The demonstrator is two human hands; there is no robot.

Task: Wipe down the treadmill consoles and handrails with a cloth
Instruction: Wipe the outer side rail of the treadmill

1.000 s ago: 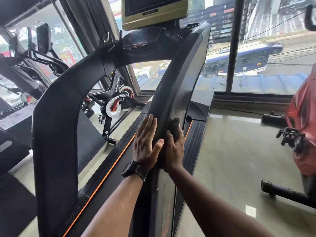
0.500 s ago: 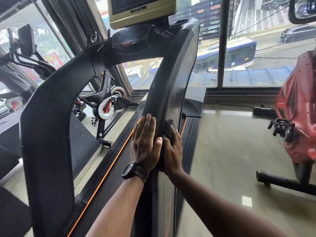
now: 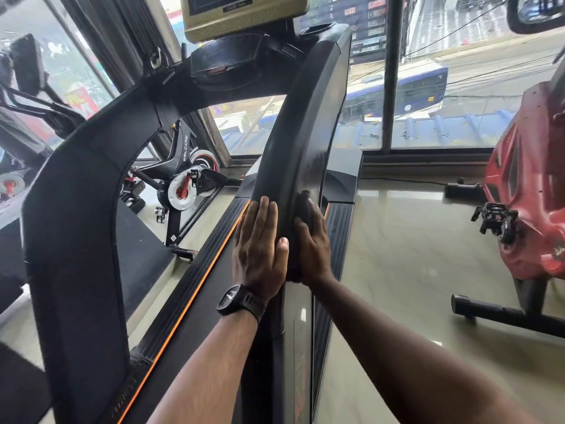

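Wiping low on the right handrail [image 3: 293, 133], 6 o'clock from the console [image 3: 244, 16]: right hand [image 3: 313, 246] grip holds the cloth [image 3: 305, 206], left hand [image 3: 260, 240] flat, nothing held; the console and the 9 o'clock left handrail [image 3: 76, 209] likely not yet done.

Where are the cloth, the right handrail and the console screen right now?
cloth [image 3: 304, 205]: head view, the bunched dark end that shows.
right handrail [image 3: 301, 133]: head view, its curved black top face.
console screen [image 3: 244, 21]: head view, its gold lower frame.

A dark cloth [image 3: 305, 204] lies bunched against the right face of the black, curving handrail [image 3: 301, 127].
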